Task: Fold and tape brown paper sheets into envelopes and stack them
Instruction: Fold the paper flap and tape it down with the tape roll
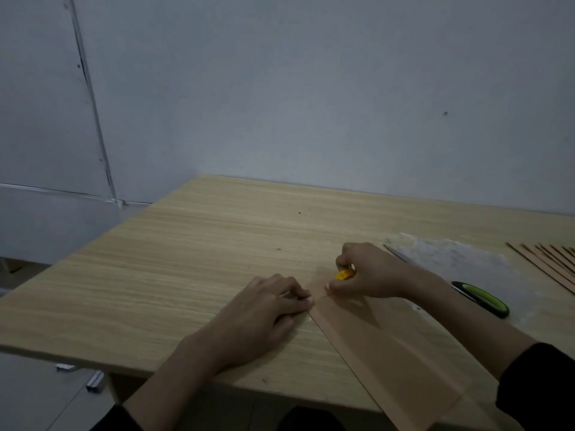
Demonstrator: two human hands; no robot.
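Observation:
A folded brown paper sheet [385, 346] lies on the wooden table [174, 269], running from the middle toward the near right edge. My left hand [264, 309] rests at the sheet's far end, fingertips pressing down at its corner. My right hand [367, 272] grips a small roll of tape with a yellow core [344, 274] just above that same end, thumb down on the paper. A strip of clear tape seems stretched between the roll and my left fingertips, though it is faint.
Scissors with green-and-black handles [479, 298] lie to the right, behind my right forearm. A clear plastic sheet [451, 253] lies under them. A fanned stack of brown paper pieces [553, 262] sits at the far right edge. A grey wall stands behind.

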